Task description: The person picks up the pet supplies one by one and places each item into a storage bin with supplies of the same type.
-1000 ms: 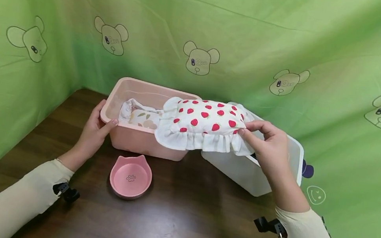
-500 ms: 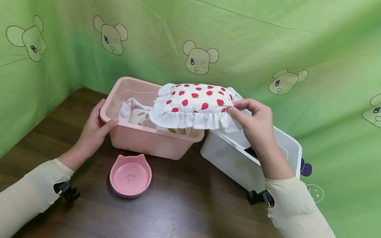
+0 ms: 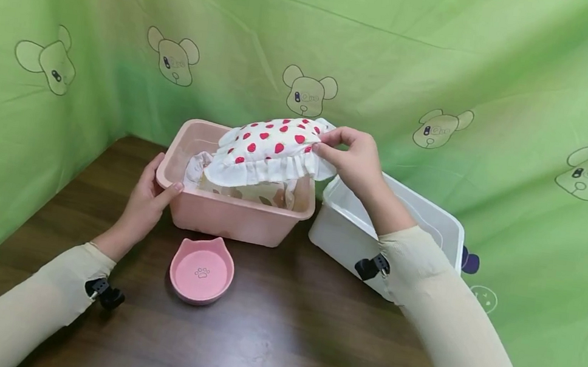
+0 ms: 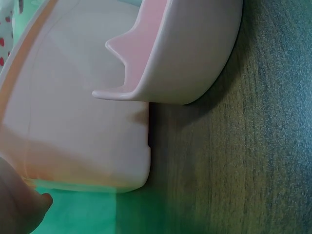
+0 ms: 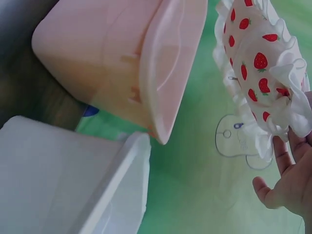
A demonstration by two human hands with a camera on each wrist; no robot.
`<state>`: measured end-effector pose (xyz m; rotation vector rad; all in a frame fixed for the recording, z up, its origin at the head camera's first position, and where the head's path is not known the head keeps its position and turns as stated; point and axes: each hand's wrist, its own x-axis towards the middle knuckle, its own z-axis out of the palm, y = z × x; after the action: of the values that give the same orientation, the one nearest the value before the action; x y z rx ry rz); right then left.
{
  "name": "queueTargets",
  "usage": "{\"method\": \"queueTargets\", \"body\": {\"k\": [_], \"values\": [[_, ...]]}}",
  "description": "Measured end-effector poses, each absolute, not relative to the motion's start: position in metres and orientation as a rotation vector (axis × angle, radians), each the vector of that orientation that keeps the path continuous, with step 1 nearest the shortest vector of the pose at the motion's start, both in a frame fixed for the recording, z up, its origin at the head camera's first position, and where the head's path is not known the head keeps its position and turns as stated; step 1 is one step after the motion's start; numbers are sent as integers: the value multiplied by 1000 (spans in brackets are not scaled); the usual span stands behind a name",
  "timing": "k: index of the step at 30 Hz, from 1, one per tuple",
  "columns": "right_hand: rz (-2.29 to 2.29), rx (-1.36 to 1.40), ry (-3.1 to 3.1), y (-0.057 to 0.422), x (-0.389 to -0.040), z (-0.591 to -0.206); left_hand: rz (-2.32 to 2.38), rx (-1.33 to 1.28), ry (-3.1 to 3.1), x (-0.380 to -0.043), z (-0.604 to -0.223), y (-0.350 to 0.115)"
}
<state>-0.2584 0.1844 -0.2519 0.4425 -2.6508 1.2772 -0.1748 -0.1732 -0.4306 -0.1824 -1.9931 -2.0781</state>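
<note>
Ruffle-edged white cushion (image 3: 271, 143) printed with red strawberries, tilted above the pink bin (image 3: 229, 219). The right grip (image 3: 353, 156) pinches the cushion's right end; the left grip (image 3: 150, 199) clasps the bin's left end. The brown wood-grain tabletop (image 3: 263, 345) bears a pink cat-eared bowl (image 3: 200, 275) and a white bin (image 3: 342, 238), before green cloth (image 3: 388, 42) printed with animal faces (image 3: 175, 60).

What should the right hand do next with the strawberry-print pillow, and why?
I'd probably lower the strawberry-print pillow gently into the pink bin. The right hand pinches it by one end above that bin's opening, with patterned fabric lying inside, and the left hand already holds the bin, which should keep it steady.
</note>
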Motion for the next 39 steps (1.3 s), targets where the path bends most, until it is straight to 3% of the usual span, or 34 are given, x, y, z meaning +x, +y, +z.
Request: {"method": "queueTargets", "body": {"k": [18, 39], "values": [[949, 554, -2841, 124, -305, -258, -2101, -173, -1966, -175, -433, -173], [547, 905, -3006, 87, -318, -271, -2084, -193, -1988, -177, -432, -175]]}}
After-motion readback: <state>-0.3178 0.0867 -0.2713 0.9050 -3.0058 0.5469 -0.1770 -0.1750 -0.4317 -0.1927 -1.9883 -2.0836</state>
